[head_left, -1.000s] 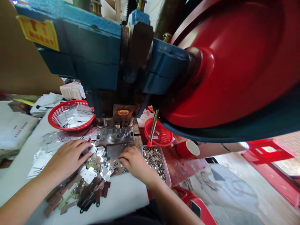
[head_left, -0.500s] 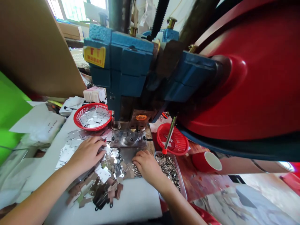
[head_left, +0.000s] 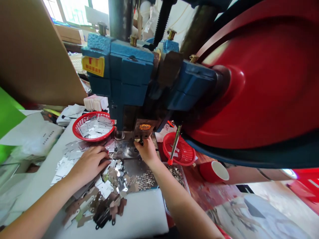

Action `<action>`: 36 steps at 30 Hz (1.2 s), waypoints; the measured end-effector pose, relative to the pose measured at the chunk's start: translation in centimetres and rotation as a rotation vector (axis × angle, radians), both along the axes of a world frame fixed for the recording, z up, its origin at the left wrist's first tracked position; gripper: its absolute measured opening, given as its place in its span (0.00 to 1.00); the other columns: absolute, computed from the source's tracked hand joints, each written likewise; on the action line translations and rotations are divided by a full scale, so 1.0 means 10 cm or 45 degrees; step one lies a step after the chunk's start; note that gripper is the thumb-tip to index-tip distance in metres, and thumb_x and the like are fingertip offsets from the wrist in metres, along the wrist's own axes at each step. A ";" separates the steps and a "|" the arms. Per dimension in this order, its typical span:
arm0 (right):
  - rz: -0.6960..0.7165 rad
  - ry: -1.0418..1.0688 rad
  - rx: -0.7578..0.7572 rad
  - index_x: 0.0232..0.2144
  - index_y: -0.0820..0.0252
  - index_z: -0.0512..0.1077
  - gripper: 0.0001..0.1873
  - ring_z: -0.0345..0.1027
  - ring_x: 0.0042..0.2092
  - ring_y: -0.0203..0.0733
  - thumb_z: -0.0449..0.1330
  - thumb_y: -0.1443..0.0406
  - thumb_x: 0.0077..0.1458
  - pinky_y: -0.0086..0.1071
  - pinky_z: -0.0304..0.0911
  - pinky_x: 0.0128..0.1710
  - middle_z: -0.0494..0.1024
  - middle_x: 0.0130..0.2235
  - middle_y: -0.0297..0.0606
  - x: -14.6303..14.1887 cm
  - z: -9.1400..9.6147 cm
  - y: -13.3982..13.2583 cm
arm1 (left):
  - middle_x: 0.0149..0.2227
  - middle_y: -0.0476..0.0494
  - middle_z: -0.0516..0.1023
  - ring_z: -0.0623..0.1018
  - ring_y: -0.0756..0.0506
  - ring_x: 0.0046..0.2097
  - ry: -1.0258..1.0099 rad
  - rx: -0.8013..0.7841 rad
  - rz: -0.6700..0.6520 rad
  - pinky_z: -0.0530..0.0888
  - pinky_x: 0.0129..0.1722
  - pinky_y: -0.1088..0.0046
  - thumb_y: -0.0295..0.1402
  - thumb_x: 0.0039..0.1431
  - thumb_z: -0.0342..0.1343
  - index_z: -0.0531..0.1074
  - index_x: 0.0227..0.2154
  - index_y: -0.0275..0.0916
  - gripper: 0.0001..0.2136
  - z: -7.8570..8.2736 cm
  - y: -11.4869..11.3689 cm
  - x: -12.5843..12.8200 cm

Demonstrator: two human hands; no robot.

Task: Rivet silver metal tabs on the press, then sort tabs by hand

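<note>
Cluttered workshop desk under a blue press with a big red flywheel.

Right hand reaches to the die plate beneath the ram, fingertips pressed together at the ram's foot, apparently pinching a small part, though what it grips is too small to tell. Left hand lies spread, palm down, on the loose metal tabs heaped before the die. Small rivets lie beside the heap and in a clear tray. A red basket behind the left hand already holds many flat plates; a second red basket sits right, near a red cup. Judging by the large heap of tabs left, much work remains.
</note>
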State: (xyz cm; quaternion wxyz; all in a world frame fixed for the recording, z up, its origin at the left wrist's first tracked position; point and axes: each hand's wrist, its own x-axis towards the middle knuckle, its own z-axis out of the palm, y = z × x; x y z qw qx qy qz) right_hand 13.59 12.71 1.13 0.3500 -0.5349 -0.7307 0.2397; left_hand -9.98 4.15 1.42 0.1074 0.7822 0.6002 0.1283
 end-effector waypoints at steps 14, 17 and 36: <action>0.395 -0.607 0.163 0.35 0.56 0.73 0.13 0.68 0.36 0.42 0.51 0.59 0.61 0.32 0.62 0.36 0.76 0.33 0.37 -0.34 0.11 -0.80 | 0.52 0.42 0.73 0.71 0.39 0.53 0.049 0.063 -0.061 0.66 0.54 0.57 0.43 0.58 0.51 0.74 0.45 0.44 0.16 -0.07 -0.20 -0.17; 0.380 -0.757 0.070 0.39 0.57 0.71 0.13 0.69 0.39 0.45 0.53 0.56 0.59 0.33 0.62 0.34 0.76 0.38 0.39 -0.49 0.07 -0.82 | 0.50 0.42 0.74 0.71 0.40 0.52 0.057 0.060 -0.054 0.66 0.53 0.57 0.43 0.59 0.50 0.74 0.43 0.42 0.15 -0.09 -0.22 -0.18; 0.228 0.245 -0.701 0.29 0.61 0.72 0.05 0.64 0.29 0.34 0.59 0.64 0.49 0.25 0.57 0.29 0.72 0.27 0.31 -0.17 0.18 -0.72 | 0.31 0.50 0.76 0.75 0.44 0.35 -0.657 -0.484 0.188 0.69 0.36 0.69 0.44 0.57 0.49 0.73 0.31 0.43 0.12 0.22 -0.13 0.26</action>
